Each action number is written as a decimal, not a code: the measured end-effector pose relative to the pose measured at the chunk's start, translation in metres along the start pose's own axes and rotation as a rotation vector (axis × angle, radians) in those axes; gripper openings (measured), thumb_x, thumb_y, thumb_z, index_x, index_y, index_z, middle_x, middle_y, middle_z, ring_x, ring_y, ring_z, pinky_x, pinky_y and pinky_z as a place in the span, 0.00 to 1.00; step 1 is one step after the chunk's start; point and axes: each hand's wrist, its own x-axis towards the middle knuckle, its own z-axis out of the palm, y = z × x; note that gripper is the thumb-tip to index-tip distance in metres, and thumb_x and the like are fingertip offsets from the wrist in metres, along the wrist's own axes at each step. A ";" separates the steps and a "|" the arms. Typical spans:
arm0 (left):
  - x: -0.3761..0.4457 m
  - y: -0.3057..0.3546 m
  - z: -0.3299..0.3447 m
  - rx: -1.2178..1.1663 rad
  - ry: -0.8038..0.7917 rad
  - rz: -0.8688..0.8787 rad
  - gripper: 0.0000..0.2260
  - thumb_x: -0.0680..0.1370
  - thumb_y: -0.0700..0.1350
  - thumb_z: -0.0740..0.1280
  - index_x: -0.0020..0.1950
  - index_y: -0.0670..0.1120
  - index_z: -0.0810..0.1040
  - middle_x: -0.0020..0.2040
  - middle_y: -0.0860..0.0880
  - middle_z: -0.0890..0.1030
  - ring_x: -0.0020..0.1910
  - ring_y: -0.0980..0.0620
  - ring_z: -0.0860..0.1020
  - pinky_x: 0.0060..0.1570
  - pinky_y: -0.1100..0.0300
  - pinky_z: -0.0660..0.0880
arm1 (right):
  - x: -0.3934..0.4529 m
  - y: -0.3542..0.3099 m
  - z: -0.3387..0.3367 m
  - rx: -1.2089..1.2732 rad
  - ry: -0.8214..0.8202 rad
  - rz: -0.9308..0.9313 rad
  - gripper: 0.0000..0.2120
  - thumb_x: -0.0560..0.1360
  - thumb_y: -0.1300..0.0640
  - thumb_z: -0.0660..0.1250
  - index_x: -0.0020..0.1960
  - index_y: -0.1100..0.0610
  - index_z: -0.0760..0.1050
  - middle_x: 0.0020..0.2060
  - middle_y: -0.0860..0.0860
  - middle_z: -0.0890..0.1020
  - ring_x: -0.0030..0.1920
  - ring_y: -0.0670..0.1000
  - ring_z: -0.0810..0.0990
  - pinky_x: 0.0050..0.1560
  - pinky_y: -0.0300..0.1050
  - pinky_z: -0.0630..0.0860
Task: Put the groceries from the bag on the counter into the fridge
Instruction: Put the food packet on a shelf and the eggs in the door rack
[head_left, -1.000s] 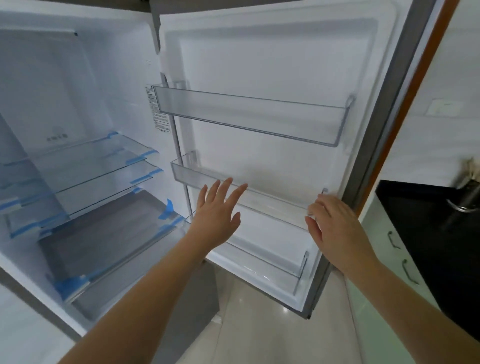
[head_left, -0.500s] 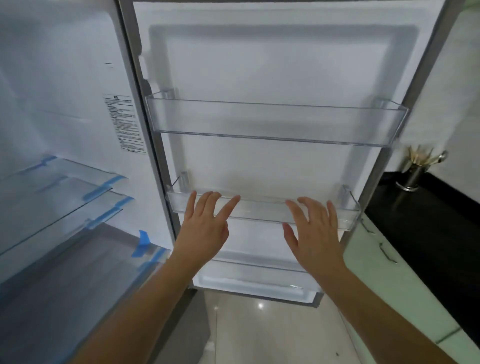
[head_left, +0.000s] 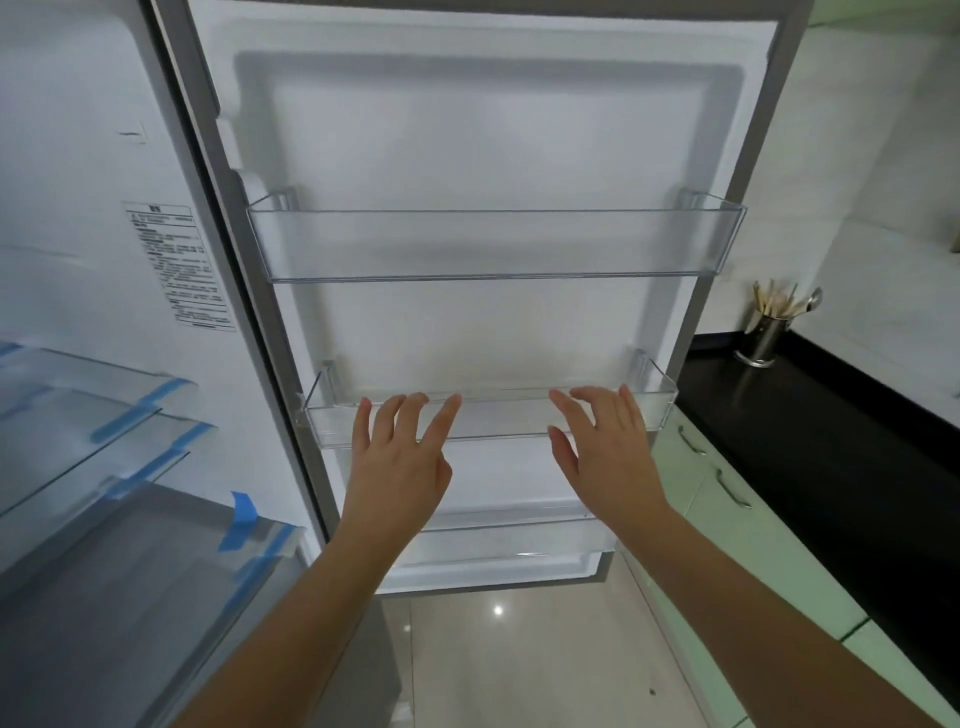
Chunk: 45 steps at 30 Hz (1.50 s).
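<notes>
Home kitchen: fridge (head_left: 488, 156), counter (head_left: 831, 441), utensil holder (head_left: 766, 335).

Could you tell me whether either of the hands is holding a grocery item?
No, the left hand and right hand are both empty, fingers spread.

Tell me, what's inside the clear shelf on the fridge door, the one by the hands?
Nothing shows inside the middle door shelf: white door shows through its clear wall. The left hand and right hand cover parts of its front.
</notes>
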 end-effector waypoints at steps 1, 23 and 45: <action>0.002 0.001 -0.001 0.008 -0.014 -0.004 0.30 0.71 0.40 0.71 0.73 0.49 0.72 0.63 0.41 0.77 0.64 0.38 0.74 0.70 0.34 0.63 | 0.002 0.002 0.000 0.006 -0.013 -0.003 0.17 0.79 0.53 0.61 0.65 0.57 0.74 0.55 0.58 0.78 0.58 0.58 0.76 0.70 0.62 0.64; 0.016 0.029 -0.044 0.063 -0.384 -0.108 0.26 0.83 0.55 0.55 0.80 0.56 0.51 0.80 0.46 0.58 0.79 0.42 0.55 0.77 0.44 0.53 | 0.003 0.005 -0.046 -0.033 -0.306 0.001 0.24 0.79 0.44 0.57 0.69 0.56 0.72 0.66 0.57 0.77 0.66 0.60 0.75 0.66 0.59 0.71; -0.061 0.037 -0.082 0.209 -0.593 -0.354 0.36 0.73 0.67 0.34 0.80 0.58 0.50 0.81 0.51 0.54 0.80 0.48 0.50 0.77 0.40 0.48 | -0.021 -0.028 -0.050 0.117 -0.516 -0.047 0.33 0.80 0.38 0.41 0.69 0.56 0.73 0.65 0.57 0.77 0.65 0.60 0.76 0.65 0.60 0.72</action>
